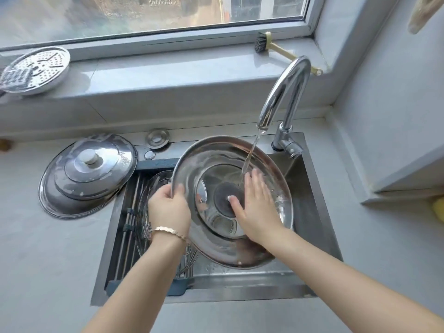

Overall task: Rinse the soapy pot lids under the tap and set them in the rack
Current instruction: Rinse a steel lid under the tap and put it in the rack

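A large steel pot lid (216, 164) is held tilted over the sink, its underside facing me. My left hand (169, 210) grips its left rim. My right hand (257, 207) lies flat and open on the inner surface, fingers spread. Water runs from the chrome tap (286, 92) onto the lid just above my right fingers. A second steel lid (89, 174) with a knob and soap streaks lies on the counter to the left. The roll-up rack (131, 227) spans the sink's left side, with a glass lid (149, 203) lying on it, partly hidden behind my left hand.
The steel sink (310, 198) sits in a grey counter. A perforated steamer plate (36, 69) and a dish brush (274, 48) rest on the windowsill. A wall corner juts out at right, with a yellow object (438, 209) at the edge.
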Motion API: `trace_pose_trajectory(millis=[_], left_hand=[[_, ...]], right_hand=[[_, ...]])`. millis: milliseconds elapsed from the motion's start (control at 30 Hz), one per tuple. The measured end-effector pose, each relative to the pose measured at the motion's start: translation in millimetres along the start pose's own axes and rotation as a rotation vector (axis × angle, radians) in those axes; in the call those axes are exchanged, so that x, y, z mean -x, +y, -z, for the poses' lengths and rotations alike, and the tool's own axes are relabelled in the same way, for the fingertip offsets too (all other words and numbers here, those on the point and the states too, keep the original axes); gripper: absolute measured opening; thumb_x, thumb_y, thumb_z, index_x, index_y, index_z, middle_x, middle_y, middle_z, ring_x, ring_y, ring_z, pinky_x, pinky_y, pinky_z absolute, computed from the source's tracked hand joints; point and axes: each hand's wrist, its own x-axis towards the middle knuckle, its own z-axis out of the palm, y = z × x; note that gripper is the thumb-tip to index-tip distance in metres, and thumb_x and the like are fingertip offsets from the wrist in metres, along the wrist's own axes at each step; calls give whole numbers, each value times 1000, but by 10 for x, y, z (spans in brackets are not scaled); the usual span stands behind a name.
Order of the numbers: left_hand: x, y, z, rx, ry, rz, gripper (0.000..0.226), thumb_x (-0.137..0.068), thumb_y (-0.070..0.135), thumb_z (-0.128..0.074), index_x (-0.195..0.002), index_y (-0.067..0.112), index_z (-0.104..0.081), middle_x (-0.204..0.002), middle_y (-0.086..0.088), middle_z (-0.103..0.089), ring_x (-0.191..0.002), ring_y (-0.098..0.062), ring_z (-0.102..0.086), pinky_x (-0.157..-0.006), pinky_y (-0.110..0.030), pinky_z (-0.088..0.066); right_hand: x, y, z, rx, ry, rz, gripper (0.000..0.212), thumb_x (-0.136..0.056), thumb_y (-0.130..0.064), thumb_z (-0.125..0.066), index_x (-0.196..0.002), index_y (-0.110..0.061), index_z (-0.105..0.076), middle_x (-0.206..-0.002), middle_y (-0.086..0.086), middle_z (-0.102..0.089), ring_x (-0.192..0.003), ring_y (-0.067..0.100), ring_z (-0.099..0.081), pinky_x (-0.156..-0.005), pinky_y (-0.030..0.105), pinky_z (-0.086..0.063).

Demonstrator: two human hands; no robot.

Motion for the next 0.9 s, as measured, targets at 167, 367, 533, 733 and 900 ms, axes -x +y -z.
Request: trace_pose_trajectory(millis=[167,367,533,733,900], left_hand=[[123,-134,-207,14,-43,122,52,-93,34,-47,-49,13,-29,-46,0,-28,-44,-14,-25,-34,-17,-22],[151,-215,-203,80,-29,195,50,-94,32,-45,-51,11,-31,-46,-2,-30,-37,-9,-30,-32,-9,-28],[196,-179,-294,91,-34,165,53,-93,32,-49,-49,14,-26,-47,-1,-24,-34,-9,-25,-32,-13,-22],[63,-271,-309,30,-110,215,49,-93,39,-47,-56,7,-42,-54,-7,-37,-53,-17,-31,-47,-22,-29],[88,-257,-310,9,-137,179,48,-92,36,-48,-54,9,-36,-51,-4,-31,-49,-15,-26,-39,-18,-22]], right_hand=[[-167,-179,-146,93,0,175,83,-84,-64,-9,-148,-13,6,-154,3,18,-138,12,24,-116,37,14],[-2,135,-54,268,-145,554,80,-78,-71,-3,-141,-24,13,-151,-4,20,-140,11,21,-116,34,10],[-183,86,-44,220,-29,247,96,-72,-76,10,-145,-14,15,-148,2,28,-134,11,30,-115,35,15],[-132,-7,-39,262,-126,610,83,-83,-65,-18,-149,-16,-4,-153,-3,10,-138,8,18,-114,26,15],[-291,66,-39,260,-108,526,92,-77,-73,1,-148,-15,-2,-149,-4,15,-139,9,14,-117,29,9]])
